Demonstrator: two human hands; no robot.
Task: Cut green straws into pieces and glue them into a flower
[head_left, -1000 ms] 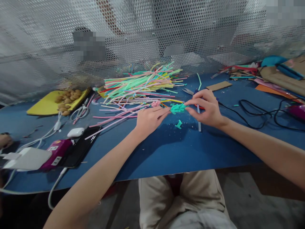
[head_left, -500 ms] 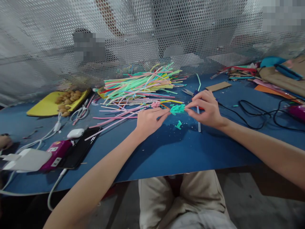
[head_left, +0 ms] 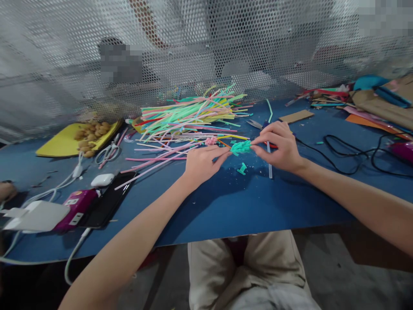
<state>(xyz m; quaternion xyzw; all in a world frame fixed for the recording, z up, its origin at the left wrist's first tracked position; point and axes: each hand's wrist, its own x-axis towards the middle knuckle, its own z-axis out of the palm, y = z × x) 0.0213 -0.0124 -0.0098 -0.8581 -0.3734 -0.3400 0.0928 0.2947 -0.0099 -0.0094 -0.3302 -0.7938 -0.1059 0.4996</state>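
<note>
A teal tuft of pipe cleaner, made of short twisted pieces, lies between my two hands on the blue tabletop. My left hand pinches its left end with fingertips and thumb together. At the right end, my right hand has thumb and fingertips closed on the tuft. A small loose teal piece rests just below. Beside my right hand lie a clear glue stick and a pair of pliers, whose handles are partly hidden. A pink curled tuft sits beyond my left hand.
A heap of coloured pipe cleaners lies against the perforated metal screen. At left are a phone, a purple power strip, a white charger and a yellow sheet bearing brown lumps. A black cable loops at right.
Very little differs. Both hands keep their grip on the teal tuft, which has shifted very slightly at its right end along with my right hand.
</note>
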